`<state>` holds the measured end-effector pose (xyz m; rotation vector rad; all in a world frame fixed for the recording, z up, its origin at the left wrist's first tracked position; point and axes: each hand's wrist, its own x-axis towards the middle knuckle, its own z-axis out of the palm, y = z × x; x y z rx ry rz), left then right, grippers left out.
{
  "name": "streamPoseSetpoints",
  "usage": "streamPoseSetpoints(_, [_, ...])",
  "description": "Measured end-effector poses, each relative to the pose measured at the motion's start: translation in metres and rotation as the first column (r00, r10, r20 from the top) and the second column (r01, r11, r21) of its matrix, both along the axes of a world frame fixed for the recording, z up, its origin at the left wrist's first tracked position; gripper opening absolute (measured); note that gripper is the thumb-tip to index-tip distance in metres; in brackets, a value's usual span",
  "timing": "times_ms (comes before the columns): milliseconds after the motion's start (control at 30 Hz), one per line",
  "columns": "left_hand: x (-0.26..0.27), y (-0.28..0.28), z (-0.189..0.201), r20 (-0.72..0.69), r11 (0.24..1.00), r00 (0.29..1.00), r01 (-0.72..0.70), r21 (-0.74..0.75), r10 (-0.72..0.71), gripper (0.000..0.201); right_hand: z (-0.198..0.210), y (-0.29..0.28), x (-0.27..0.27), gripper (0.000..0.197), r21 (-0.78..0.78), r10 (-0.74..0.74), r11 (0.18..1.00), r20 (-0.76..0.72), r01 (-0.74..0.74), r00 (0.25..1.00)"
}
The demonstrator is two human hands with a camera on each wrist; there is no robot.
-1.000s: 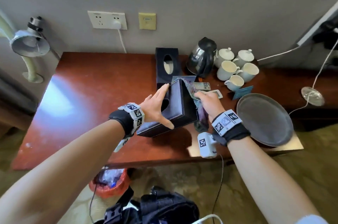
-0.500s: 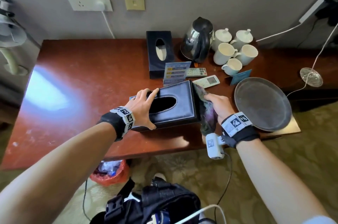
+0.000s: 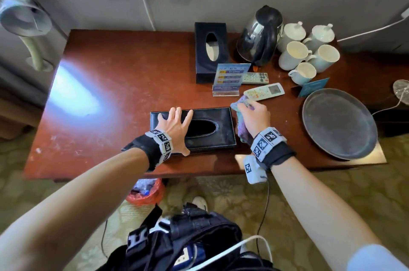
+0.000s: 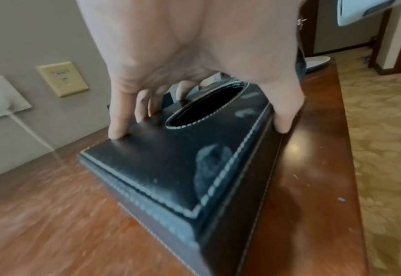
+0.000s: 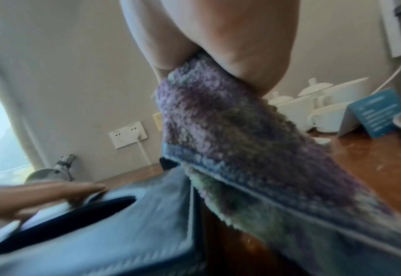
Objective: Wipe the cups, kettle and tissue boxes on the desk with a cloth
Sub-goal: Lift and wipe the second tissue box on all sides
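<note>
A black leather tissue box (image 3: 210, 138) lies flat on the red-brown desk (image 3: 121, 71), near the front edge. My left hand (image 3: 176, 125) spans its left half, fingertips at the far edge and thumb on the near side (image 4: 282, 119), holding the box (image 4: 171, 158). My right hand (image 3: 255, 116) grips a purple-green cloth (image 3: 240, 108) against the box's right end; the cloth (image 5: 242, 140) hangs down beside the box (image 5: 124, 233). A second dark tissue box (image 3: 210, 34) stands at the back, next to the kettle (image 3: 261, 36) and several white cups (image 3: 294, 54).
Two remotes (image 3: 264, 91) and a clear sign stand (image 3: 230, 76) lie just beyond the box. A grey round tray (image 3: 338, 122) and a blue card (image 3: 313, 87) sit to the right. A lamp (image 3: 24, 18) stands at the left, and a bag (image 3: 188, 237) and a bin (image 3: 146, 193) on the floor.
The near tissue box, tilted up a second ago, now lies flat on the desk. My right hand has slid the cloth along the box's right end toward its far corner.
</note>
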<state>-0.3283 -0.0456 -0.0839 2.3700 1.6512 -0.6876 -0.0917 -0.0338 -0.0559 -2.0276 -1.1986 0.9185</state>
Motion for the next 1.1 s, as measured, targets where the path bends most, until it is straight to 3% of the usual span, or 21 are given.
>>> streamPoseSetpoints(67, [-0.012, -0.003, -0.001, 0.079, 0.999, 0.996, -0.034, -0.020, 0.035, 0.136, -0.005, -0.006, -0.019, 0.034, 0.009, 0.111, 0.994, -0.052, -0.110, 0.992])
streamPoseSetpoints(100, [-0.022, -0.005, -0.001, 0.111, 0.998, 0.992, -0.061, -0.028, 0.064, 0.136, -0.011, -0.008, -0.026, 0.040, -0.013, 0.248, 0.969, 0.006, -0.248, 0.969])
streamPoseSetpoints(167, [-0.045, -0.008, 0.000, 0.143, 0.989, 0.979, -0.139, -0.047, 0.144, 0.137, -0.028, -0.011, -0.031, 0.051, -0.141, 0.545, 0.839, 0.231, -0.526, 0.806])
streamPoseSetpoints(200, [-0.059, -0.010, -0.001, 0.155, 0.981, 0.969, -0.182, -0.073, 0.191, 0.137, -0.038, -0.008, -0.029, 0.054, -0.191, 0.604, 0.796, 0.314, -0.575, 0.733])
streamPoseSetpoints(333, [-0.096, -0.008, -0.008, 0.290, 0.942, 0.900, -0.279, -0.188, 0.325, 0.139, -0.049, 0.005, -0.030, 0.055, -0.244, 0.599, 0.798, 0.421, -0.551, 0.681])
streamPoseSetpoints(500, [-0.100, -0.004, -0.017, 0.367, 0.952, 0.880, -0.261, -0.159, 0.303, 0.141, -0.059, 0.005, -0.073, 0.056, -0.230, 0.508, 0.855, 0.551, -0.465, 0.662])
streamPoseSetpoints(600, [-0.101, -0.003, -0.018, 0.370, 0.953, 0.880, -0.253, -0.164, 0.297, 0.141, -0.062, -0.001, -0.120, 0.060, -0.166, 0.589, 0.768, 0.562, -0.619, 0.581])
streamPoseSetpoints(733, [-0.101, -0.002, -0.021, 0.311, 0.959, 0.908, -0.247, -0.141, 0.280, 0.141, -0.055, -0.009, -0.176, 0.049, -0.147, 0.673, 0.664, 0.544, -0.734, 0.500])
streamPoseSetpoints(800, [-0.103, -0.001, -0.022, 0.305, 0.960, 0.912, -0.243, -0.141, 0.276, 0.141, -0.056, -0.004, -0.164, 0.048, -0.174, 0.707, 0.620, 0.548, -0.765, 0.448])
streamPoseSetpoints(900, [-0.105, -0.001, -0.022, 0.316, 0.961, 0.910, -0.231, -0.152, 0.269, 0.143, -0.056, 0.009, -0.120, 0.045, -0.200, 0.677, 0.667, 0.564, -0.717, 0.473])
streamPoseSetpoints(1000, [-0.105, -0.001, -0.020, 0.327, 0.955, 0.900, -0.246, -0.166, 0.289, 0.143, -0.045, 0.010, -0.074, 0.046, -0.261, 0.687, 0.664, 0.582, -0.701, 0.435])
streamPoseSetpoints(1100, [-0.102, -0.002, -0.015, 0.343, 0.944, 0.882, -0.276, -0.181, 0.324, 0.142, -0.037, 0.007, -0.046, 0.047, -0.238, 0.628, 0.743, 0.570, -0.625, 0.530])
